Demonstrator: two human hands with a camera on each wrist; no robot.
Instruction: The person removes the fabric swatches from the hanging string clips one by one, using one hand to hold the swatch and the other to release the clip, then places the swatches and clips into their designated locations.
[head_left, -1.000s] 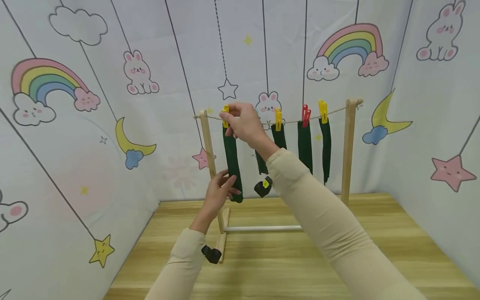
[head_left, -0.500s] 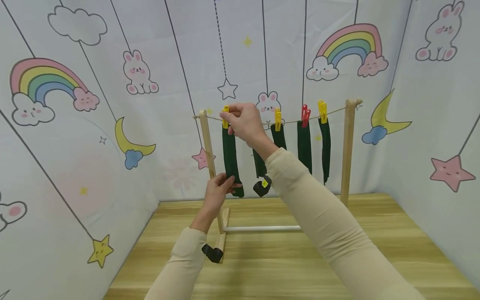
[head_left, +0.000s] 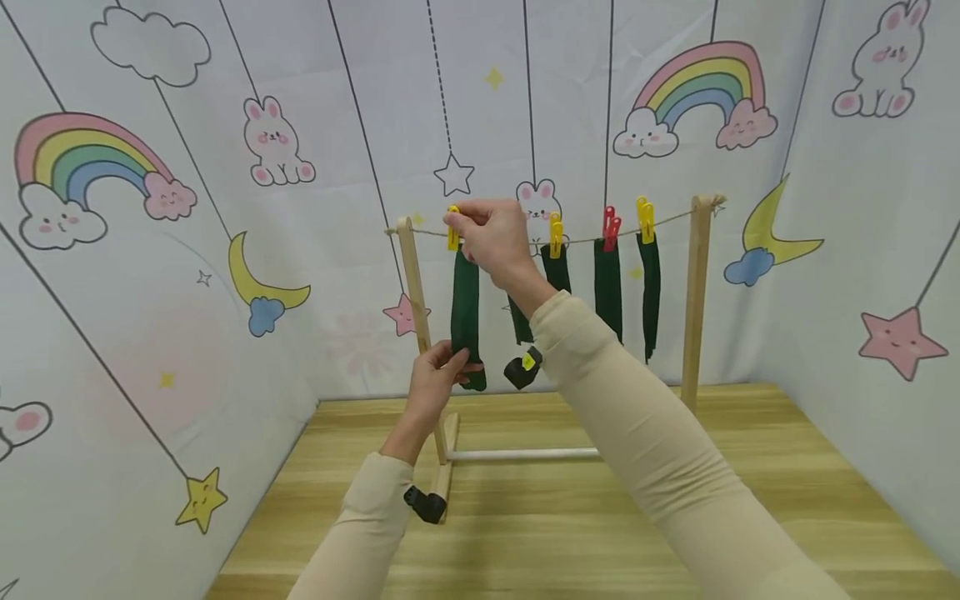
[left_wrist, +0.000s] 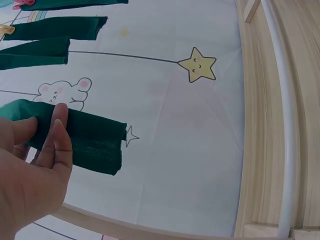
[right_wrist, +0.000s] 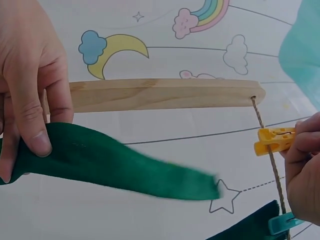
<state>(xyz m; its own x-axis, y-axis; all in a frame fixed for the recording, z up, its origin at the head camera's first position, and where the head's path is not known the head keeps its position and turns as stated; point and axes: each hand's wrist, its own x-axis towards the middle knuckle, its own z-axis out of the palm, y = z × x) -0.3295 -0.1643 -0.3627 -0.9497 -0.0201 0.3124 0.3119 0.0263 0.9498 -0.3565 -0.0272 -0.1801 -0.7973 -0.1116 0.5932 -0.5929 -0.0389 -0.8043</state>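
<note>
My left hand (head_left: 430,387) pinches a dark green fabric strip (head_left: 466,304) near its lower end, with thumb and fingers on either side of the cloth. In the right wrist view the strip's upper end hangs free, apart from the rope (right_wrist: 276,177). My right hand (head_left: 497,237) pinches the handle of a yellow clothespin (right_wrist: 270,141), whose nose is at the rope close to the left post. A turquoise clothespin (right_wrist: 284,223) sits below it on the same rope, with another green strip (right_wrist: 255,222) in it. The left wrist view shows the held strip's cut lower edge.
The rope runs between two wooden posts (head_left: 697,300). Further right hang more green strips (head_left: 608,292) from yellow and red clothespins (head_left: 611,229). A white crossbar (head_left: 525,455) joins the stand's feet above the wooden table (head_left: 525,525). Printed cloth walls (head_left: 337,75) surround it.
My left fingers, spread against the strip earlier, now pinch it. The strip's upper end has come away from the yellow clothespin and shifted slightly right. My right hand stays at the clothespin.
</note>
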